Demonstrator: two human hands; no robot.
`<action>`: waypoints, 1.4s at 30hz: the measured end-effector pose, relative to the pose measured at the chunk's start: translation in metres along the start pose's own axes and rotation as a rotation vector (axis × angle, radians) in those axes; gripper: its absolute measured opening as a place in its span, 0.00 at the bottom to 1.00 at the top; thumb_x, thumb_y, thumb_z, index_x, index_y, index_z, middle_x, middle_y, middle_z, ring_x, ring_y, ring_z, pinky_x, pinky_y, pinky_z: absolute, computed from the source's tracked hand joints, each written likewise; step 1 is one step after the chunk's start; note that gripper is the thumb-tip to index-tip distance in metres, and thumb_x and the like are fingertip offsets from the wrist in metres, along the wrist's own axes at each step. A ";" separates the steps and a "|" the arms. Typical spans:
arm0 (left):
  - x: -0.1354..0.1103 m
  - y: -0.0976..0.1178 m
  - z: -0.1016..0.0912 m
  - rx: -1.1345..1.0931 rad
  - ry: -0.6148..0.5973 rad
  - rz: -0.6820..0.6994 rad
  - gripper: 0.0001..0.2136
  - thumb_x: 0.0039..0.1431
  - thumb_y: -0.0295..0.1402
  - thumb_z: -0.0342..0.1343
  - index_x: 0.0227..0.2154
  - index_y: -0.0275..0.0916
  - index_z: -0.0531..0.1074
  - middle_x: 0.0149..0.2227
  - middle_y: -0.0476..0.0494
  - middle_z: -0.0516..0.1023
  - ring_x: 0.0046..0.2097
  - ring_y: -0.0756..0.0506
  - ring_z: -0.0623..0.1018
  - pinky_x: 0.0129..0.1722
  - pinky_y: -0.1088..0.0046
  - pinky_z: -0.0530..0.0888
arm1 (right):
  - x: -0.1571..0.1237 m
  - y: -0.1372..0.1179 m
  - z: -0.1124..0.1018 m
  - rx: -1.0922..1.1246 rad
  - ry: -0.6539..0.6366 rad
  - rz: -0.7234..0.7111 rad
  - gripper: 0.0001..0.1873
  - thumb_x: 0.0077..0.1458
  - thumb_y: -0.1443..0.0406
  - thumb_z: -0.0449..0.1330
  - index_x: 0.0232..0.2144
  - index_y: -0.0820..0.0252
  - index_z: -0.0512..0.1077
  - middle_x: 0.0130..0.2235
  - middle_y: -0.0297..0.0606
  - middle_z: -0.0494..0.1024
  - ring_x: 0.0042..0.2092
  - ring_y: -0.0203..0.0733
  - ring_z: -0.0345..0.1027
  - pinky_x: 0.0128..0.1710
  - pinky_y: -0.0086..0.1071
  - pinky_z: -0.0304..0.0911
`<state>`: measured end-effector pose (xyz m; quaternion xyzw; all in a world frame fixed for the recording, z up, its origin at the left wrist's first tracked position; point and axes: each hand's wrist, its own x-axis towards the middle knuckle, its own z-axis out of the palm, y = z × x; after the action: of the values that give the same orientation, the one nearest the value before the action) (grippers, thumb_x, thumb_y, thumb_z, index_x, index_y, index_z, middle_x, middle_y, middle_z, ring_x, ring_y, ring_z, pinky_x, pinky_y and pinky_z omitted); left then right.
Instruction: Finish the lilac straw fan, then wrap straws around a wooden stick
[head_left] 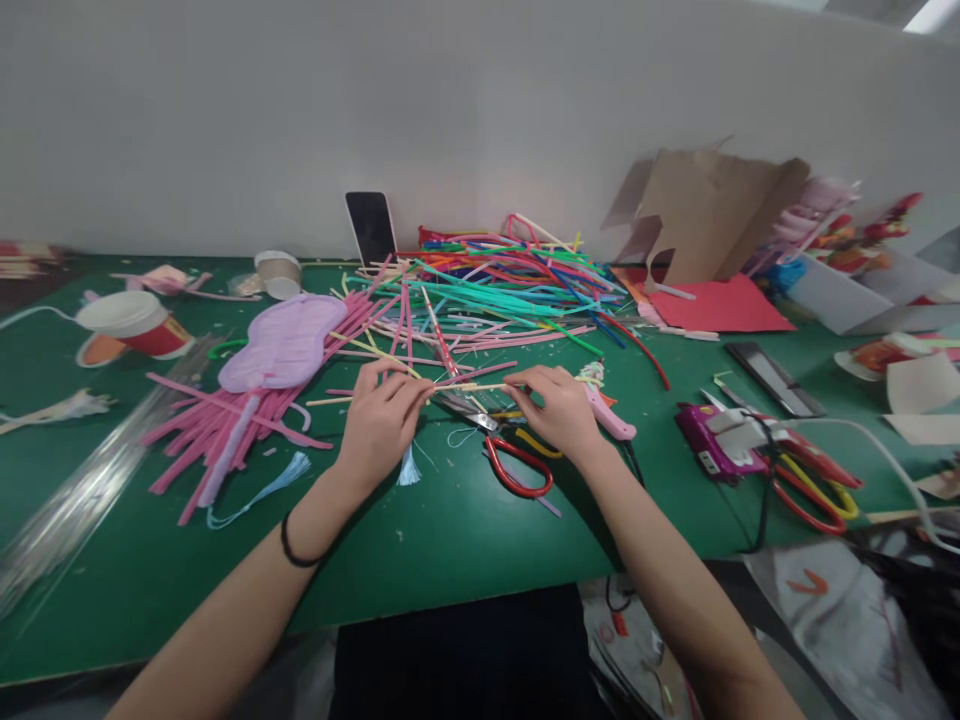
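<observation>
My left hand [384, 415] and my right hand [556, 408] both pinch a thin pale yellow pipe cleaner [476, 387], which runs level between their fingertips. Just below it on the table lie scissors with red handles [519, 468], their blades partly hidden. A pink-handled tool [611, 415] rests beside my right hand. Under my left fingers hangs or lies a light blue tassel [409, 468]; I cannot tell which. To the left, a lilac fan-shaped piece [283, 342] made of pipe cleaners sits on a bundle of pink pipe cleaners [251, 430].
Many coloured pipe cleaners [502, 290] are heaped at the back, near a propped phone [371, 228]. Paper cups [135, 322] stand at the left, beside clear thin rods [90, 480]. At the right are a purple box [716, 445], more scissors [814, 490] and red paper [724, 303].
</observation>
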<state>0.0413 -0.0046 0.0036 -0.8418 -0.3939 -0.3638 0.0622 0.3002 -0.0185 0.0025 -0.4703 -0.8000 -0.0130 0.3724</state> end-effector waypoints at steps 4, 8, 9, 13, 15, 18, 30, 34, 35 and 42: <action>0.000 0.001 0.001 -0.003 -0.012 -0.017 0.08 0.64 0.32 0.52 0.40 0.39 0.75 0.35 0.41 0.78 0.48 0.38 0.68 0.49 0.57 0.68 | 0.001 0.003 -0.001 0.003 0.010 -0.027 0.07 0.61 0.62 0.59 0.39 0.55 0.75 0.39 0.38 0.82 0.41 0.43 0.75 0.42 0.38 0.60; 0.000 -0.001 0.001 -0.018 -0.021 -0.032 0.09 0.65 0.33 0.51 0.41 0.39 0.75 0.35 0.40 0.78 0.49 0.38 0.68 0.50 0.55 0.68 | 0.002 0.002 -0.001 0.004 -0.008 -0.033 0.07 0.59 0.62 0.61 0.40 0.55 0.75 0.40 0.38 0.82 0.41 0.43 0.74 0.44 0.39 0.60; 0.001 -0.001 0.001 -0.023 -0.025 -0.034 0.09 0.65 0.33 0.51 0.41 0.40 0.75 0.35 0.40 0.78 0.49 0.38 0.68 0.50 0.54 0.68 | 0.002 0.001 0.000 0.003 -0.016 -0.030 0.06 0.59 0.62 0.61 0.40 0.55 0.75 0.40 0.38 0.82 0.41 0.43 0.74 0.45 0.39 0.60; 0.001 -0.001 0.001 -0.026 -0.049 -0.023 0.10 0.65 0.33 0.50 0.40 0.40 0.76 0.34 0.40 0.78 0.49 0.37 0.68 0.50 0.54 0.68 | 0.001 -0.001 0.006 -0.009 -0.053 -0.025 0.09 0.59 0.61 0.61 0.42 0.54 0.75 0.41 0.38 0.82 0.43 0.44 0.74 0.46 0.40 0.58; 0.000 0.000 0.002 -0.015 -0.076 -0.013 0.10 0.65 0.33 0.50 0.41 0.39 0.76 0.35 0.40 0.78 0.50 0.37 0.68 0.50 0.54 0.68 | 0.000 -0.001 0.010 -0.019 -0.075 -0.027 0.11 0.58 0.60 0.62 0.43 0.55 0.74 0.41 0.39 0.82 0.44 0.45 0.73 0.46 0.40 0.58; -0.001 -0.002 0.004 -0.009 -0.127 -0.004 0.10 0.65 0.33 0.50 0.41 0.38 0.76 0.35 0.39 0.78 0.50 0.37 0.68 0.50 0.54 0.68 | -0.001 -0.002 0.013 -0.030 -0.118 -0.029 0.11 0.57 0.60 0.63 0.42 0.56 0.74 0.40 0.39 0.82 0.42 0.44 0.73 0.46 0.39 0.58; -0.023 -0.002 -0.038 -0.207 -0.361 -0.054 0.11 0.66 0.37 0.49 0.36 0.41 0.75 0.37 0.44 0.80 0.44 0.42 0.73 0.46 0.62 0.71 | -0.009 -0.041 -0.010 0.082 -0.316 -0.030 0.09 0.59 0.62 0.61 0.42 0.56 0.74 0.37 0.36 0.82 0.39 0.42 0.75 0.41 0.37 0.60; -0.068 0.016 -0.056 -0.276 -0.423 -0.138 0.09 0.66 0.35 0.50 0.38 0.43 0.75 0.37 0.46 0.79 0.46 0.43 0.73 0.45 0.66 0.72 | -0.038 -0.069 -0.025 0.143 -0.409 -0.086 0.11 0.60 0.59 0.59 0.44 0.55 0.74 0.38 0.37 0.81 0.41 0.43 0.74 0.42 0.38 0.63; -0.078 0.019 -0.058 -0.285 -0.428 -0.126 0.09 0.66 0.35 0.50 0.39 0.43 0.75 0.37 0.46 0.79 0.46 0.43 0.73 0.46 0.66 0.72 | -0.046 -0.073 -0.028 0.144 -0.424 -0.073 0.11 0.61 0.59 0.58 0.44 0.55 0.74 0.39 0.38 0.81 0.41 0.43 0.73 0.42 0.39 0.64; -0.102 0.023 -0.051 -0.263 -0.341 -0.081 0.09 0.64 0.32 0.54 0.43 0.46 0.77 0.43 0.43 0.76 0.48 0.42 0.73 0.48 0.62 0.71 | -0.072 -0.067 -0.030 0.011 -0.407 0.026 0.09 0.63 0.62 0.56 0.42 0.52 0.76 0.45 0.39 0.78 0.48 0.47 0.68 0.47 0.45 0.65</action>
<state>-0.0150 -0.1031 -0.0223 -0.8756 -0.3811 -0.2665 -0.1304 0.2870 -0.1203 0.0019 -0.4717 -0.8525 0.0916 0.2056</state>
